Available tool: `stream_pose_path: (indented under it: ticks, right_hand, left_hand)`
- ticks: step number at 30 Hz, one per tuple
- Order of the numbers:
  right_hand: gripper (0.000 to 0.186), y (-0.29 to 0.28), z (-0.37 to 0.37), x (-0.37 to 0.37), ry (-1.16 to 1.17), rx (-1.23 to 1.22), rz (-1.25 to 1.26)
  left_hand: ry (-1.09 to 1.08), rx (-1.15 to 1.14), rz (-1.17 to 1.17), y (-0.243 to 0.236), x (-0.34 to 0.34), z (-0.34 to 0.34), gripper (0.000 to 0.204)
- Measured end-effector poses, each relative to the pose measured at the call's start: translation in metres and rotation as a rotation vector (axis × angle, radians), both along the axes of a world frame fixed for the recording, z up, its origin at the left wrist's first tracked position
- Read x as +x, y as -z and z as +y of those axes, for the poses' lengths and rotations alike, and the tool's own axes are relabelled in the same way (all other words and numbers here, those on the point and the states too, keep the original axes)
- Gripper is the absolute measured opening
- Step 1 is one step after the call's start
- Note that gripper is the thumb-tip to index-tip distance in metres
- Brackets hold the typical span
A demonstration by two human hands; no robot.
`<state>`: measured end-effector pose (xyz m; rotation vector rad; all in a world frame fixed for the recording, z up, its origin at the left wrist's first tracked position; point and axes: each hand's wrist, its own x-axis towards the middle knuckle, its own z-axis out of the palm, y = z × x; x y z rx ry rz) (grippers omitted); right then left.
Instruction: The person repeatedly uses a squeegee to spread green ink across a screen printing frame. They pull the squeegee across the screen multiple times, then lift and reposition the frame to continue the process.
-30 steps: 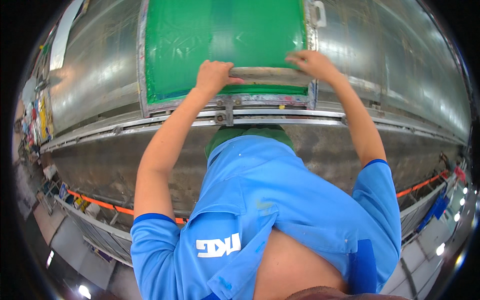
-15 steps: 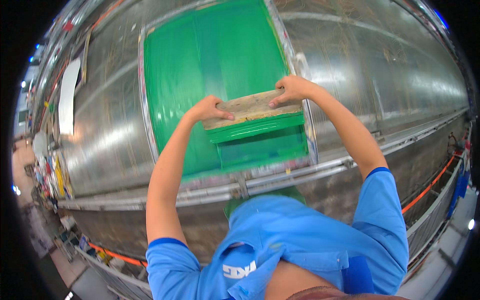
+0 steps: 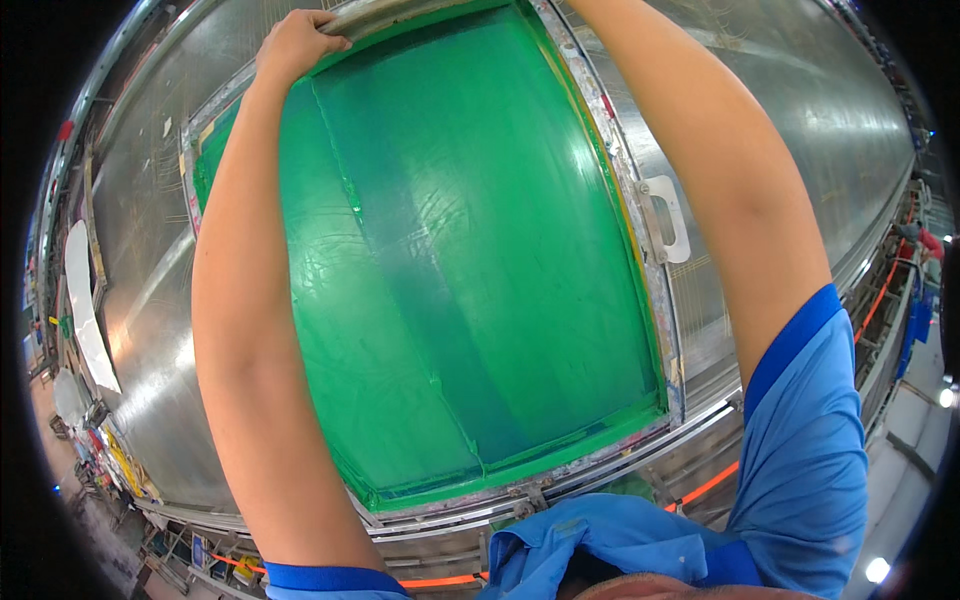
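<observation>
At the far end of a silk-screen frame, my left hand is closed on the left part of a wooden-handled squeegee. The squeegee lies across the far edge and is cut off by the top of the picture. Green ink covers the screen mesh, with a darker band running lengthwise and a thicker ridge of ink left of it. My right forearm reaches up past the frame's right side. The right hand itself is beyond the top edge, out of sight.
A white handle is fixed on the frame's right side. The frame lies on a long metal table, with metal rails along its near edge. A white strip lies at the left. An orange cable runs below the rails.
Both arms have stretched away from me, taking the squeegee from the near part of the screen to its far end. My right hand has left the view. The camera has moved closer over the screen.
</observation>
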<state>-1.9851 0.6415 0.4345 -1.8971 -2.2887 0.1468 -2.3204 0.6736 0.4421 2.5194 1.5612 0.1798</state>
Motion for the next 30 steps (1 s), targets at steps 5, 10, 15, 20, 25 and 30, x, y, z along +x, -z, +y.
stream_pose_path:
  ticks: [5, 10, 15, 20, 25, 30]
  right_hand:
    - [0.026, 0.044, -0.058, -0.015, 0.102, 0.226, -0.195]
    - [0.034, 0.027, -0.212, -0.024, 0.076, 0.026, 0.023]
    - [0.039, 0.007, -0.409, -0.049, 0.062, -0.063, 0.132]
    - [0.043, -0.002, -0.594, -0.061, 0.017, -0.105, 0.228]
    - [0.039, -0.013, -0.682, -0.072, -0.002, -0.085, 0.231]
    - [0.031, -0.031, -0.664, -0.065, -0.082, -0.168, 0.216]
  left_hand:
    - [-0.042, 0.030, -0.104, 0.045, 0.002, -0.056, 0.047]
    - [-0.091, -0.068, -0.187, 0.031, -0.005, -0.204, 0.047]
    - [-0.041, -0.073, -0.257, 0.016, -0.024, -0.398, 0.045]
    - [-0.054, -0.171, -0.230, 0.004, -0.047, -0.589, 0.050]
    - [-0.064, -0.212, -0.226, -0.008, -0.053, -0.680, 0.049]
    - [-0.005, -0.226, -0.176, -0.023, -0.060, -0.654, 0.037]
